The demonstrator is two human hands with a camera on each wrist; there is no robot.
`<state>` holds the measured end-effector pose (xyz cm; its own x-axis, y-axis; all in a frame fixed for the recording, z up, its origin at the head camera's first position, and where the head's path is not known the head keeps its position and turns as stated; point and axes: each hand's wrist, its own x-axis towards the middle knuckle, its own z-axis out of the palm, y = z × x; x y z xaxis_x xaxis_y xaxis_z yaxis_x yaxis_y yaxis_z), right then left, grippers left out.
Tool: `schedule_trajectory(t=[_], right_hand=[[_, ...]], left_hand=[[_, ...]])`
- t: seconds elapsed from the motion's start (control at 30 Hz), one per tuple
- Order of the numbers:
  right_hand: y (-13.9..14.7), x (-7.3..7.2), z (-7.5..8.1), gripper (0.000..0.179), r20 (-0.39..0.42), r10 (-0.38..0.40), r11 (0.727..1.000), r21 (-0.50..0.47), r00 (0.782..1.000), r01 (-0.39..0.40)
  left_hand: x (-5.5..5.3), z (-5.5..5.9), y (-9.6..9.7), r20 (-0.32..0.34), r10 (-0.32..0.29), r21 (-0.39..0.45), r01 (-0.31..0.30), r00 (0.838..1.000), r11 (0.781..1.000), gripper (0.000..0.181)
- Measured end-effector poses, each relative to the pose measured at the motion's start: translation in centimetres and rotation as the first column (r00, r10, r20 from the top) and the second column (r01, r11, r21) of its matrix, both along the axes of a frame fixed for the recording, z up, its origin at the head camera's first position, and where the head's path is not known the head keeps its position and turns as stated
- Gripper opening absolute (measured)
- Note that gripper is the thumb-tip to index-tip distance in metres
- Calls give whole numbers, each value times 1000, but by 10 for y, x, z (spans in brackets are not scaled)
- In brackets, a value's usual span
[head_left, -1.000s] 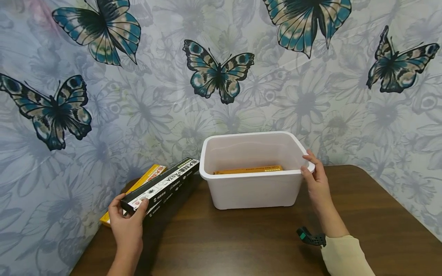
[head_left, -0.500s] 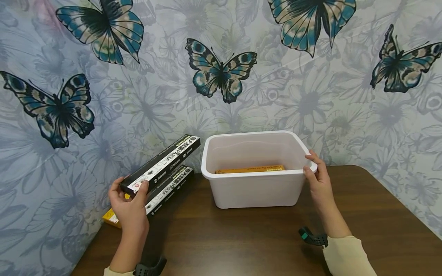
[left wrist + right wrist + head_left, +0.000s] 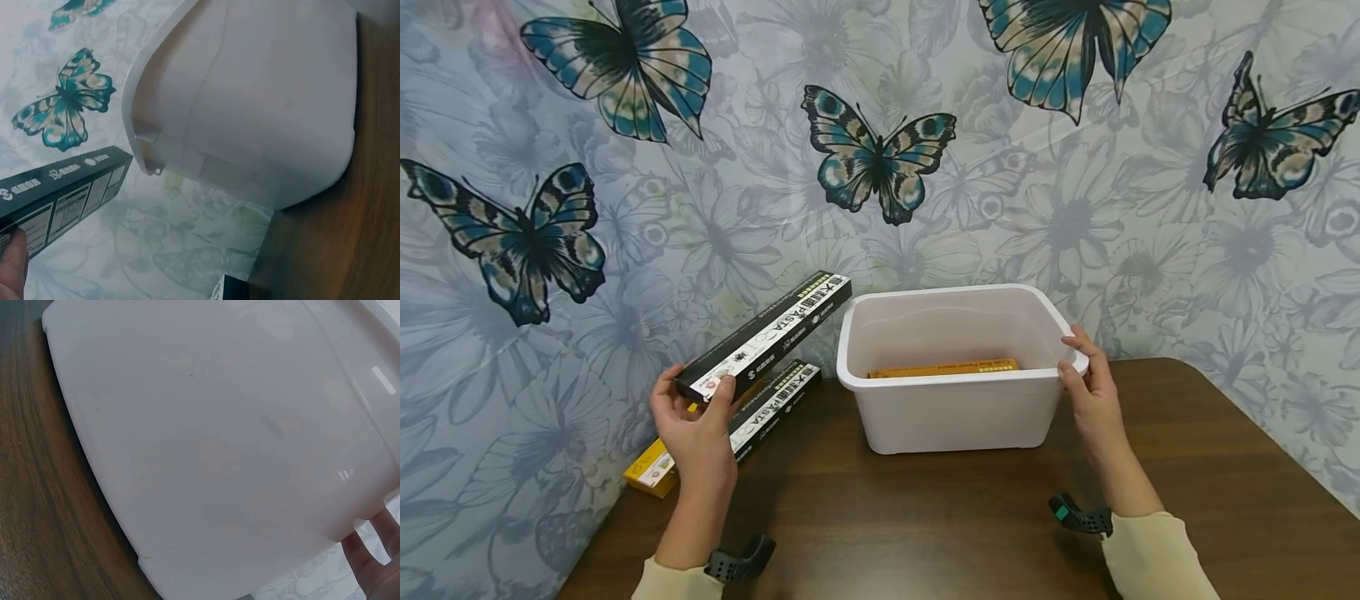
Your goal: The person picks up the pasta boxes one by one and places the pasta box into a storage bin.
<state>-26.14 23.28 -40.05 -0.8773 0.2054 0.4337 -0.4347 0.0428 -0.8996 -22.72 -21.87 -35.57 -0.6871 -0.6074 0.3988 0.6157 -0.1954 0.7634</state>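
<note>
My left hand [image 3: 700,429] grips the near end of a black pasta box [image 3: 767,337], which is raised and slants up toward the white bin. Below it a second black pasta box [image 3: 775,412] lies on the table beside a yellow box [image 3: 653,468], partly hidden by my hand. In the left wrist view the held box [image 3: 69,187] has its far end close to the bin's rim [image 3: 130,112]. My right hand [image 3: 1093,396] holds the right rim of the white plastic bin [image 3: 955,417]. Inside the bin an orange-yellow box [image 3: 943,369] shows its top edge.
The bin stands upright on a brown wooden table [image 3: 880,525] near its back edge. Behind the table hangs a pale flowered backdrop [image 3: 737,192] with butterflies. A dark strap [image 3: 741,560] sits at my left wrist, another strap [image 3: 1081,514] at my right.
My left hand has lifted the upper black pasta box off the boxes below and moved it up and to the right, toward the bin. My right hand has stayed on the rim.
</note>
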Motion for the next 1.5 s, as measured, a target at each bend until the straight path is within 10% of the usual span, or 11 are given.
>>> schedule_trajectory(t=[0.6, 1.07, 1.5], right_hand=[[1, -1, 0, 41, -2, -7, 1000, 3, 1000, 7], [1, -1, 1, 41, -6, 2, 1000, -10, 1000, -2], [1, -1, 0, 42, -4, -8, 1000, -2, 1000, 8]], left_hand=[[-20, 2, 31, 80, -175, -188, 187, 981, 964, 60], [-46, 12, 54, 296, -203, -395, 313, 933, 863, 58], [-65, 25, 68, 463, -227, -481, 458, 857, 747, 71]])
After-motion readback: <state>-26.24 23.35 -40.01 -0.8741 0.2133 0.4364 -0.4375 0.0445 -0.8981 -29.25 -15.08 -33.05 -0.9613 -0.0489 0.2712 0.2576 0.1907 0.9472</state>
